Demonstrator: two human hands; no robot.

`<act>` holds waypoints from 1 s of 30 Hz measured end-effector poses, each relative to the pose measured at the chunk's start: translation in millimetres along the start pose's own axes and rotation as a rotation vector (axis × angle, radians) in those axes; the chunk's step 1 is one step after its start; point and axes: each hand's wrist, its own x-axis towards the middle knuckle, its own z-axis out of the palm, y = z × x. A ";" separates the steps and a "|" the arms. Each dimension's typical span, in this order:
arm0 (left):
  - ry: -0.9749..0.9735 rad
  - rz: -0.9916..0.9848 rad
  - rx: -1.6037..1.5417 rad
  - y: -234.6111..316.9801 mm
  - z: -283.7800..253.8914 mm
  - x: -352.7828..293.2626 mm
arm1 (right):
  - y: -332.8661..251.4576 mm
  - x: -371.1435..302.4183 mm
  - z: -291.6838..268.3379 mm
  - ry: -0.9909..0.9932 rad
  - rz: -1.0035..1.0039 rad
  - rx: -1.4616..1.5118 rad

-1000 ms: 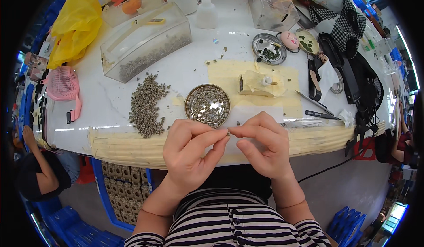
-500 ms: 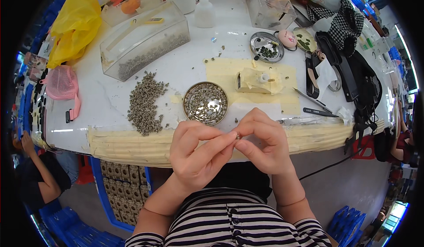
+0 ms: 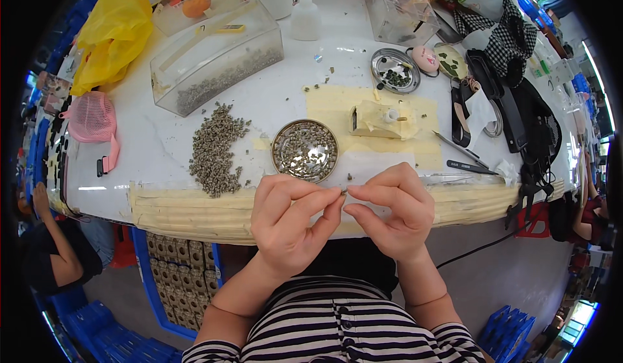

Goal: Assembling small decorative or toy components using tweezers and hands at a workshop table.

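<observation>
Tiny metal part sits between two sets of fingertips, at the left hand's tips

The left hand (image 3: pixel 289 217) pinches a tiny metal part (image 3: pixel 344 192) between thumb and index finger, so it is the nearer hand. The part lies at the right end of that pinch, to the left of the right hand (image 3: pixel 396 210), whose thumb and index finger stand apart. The right index fingertip is just beside the part; whether it touches, I cannot tell. The part is too small to show its long axis.

Both hands are over the near edge of the table (image 3: pixel 139 139), above its cream padded strip (image 3: pixel 188 214). Beyond them, slightly left, a round dish (image 3: pixel 274 162) holds similar parts. Left of the dish, a loose heap of metal parts (image 3: pixel 219 152) spreads towards the strip. A pale sheet (image 3: pixel 376 160) lies beyond the right fingers, with a tape-wrapped block (image 3: pixel 376 129) farther from the near edge. Dark tweezers (image 3: pixel 472 167) rest to the right, near that edge.
</observation>
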 end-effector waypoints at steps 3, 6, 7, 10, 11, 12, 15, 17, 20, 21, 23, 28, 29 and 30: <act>0.001 0.010 -0.014 -0.7 -0.5 0.1 | -0.6 -0.2 0.6 -0.015 -0.005 -0.009; 0.001 0.020 -0.034 -0.4 -1.1 0.2 | -1.2 0.2 0.6 -0.033 0.038 0.028; -0.003 0.020 -0.043 -0.4 -1.1 0.3 | -0.6 0.6 0.5 -0.038 0.055 0.047; -0.012 0.019 -0.052 0.5 -2.3 0.6 | -1.3 1.8 -0.6 -0.060 0.083 0.087; -0.014 0.017 -0.052 0.8 -2.8 0.6 | -1.7 2.1 -0.8 -0.069 0.088 0.098; -0.016 0.020 -0.051 0.6 -2.6 0.7 | -1.1 2.1 -0.7 -0.071 0.095 0.105; -0.018 0.022 -0.052 0.2 -2.0 0.9 | 0.1 1.6 -1.1 -0.081 0.104 0.114; -0.016 0.018 -0.058 0.3 -2.3 0.5 | -0.1 1.6 -2.5 -0.096 0.091 0.105; -0.024 0.018 -0.056 1.1 -3.6 1.0 | 0.6 2.8 -0.5 -0.119 0.127 0.161; -0.032 0.026 -0.064 1.2 -4.1 1.3 | 1.0 3.8 -1.0 -0.143 0.128 0.192; -0.047 0.041 -0.081 1.2 -4.8 1.8 | 1.5 5.9 -3.1 -0.191 0.129 0.253; -0.046 0.042 -0.063 1.7 -3.7 1.2 | 1.3 5.9 -5.1 -0.183 0.148 0.258; -0.047 0.038 -0.058 1.6 -3.5 0.9 | 1.0 5.5 -4.9 -0.175 0.147 0.243; -0.043 0.036 -0.054 1.4 -3.2 0.7 | 0.9 5.5 -4.6 -0.165 0.142 0.229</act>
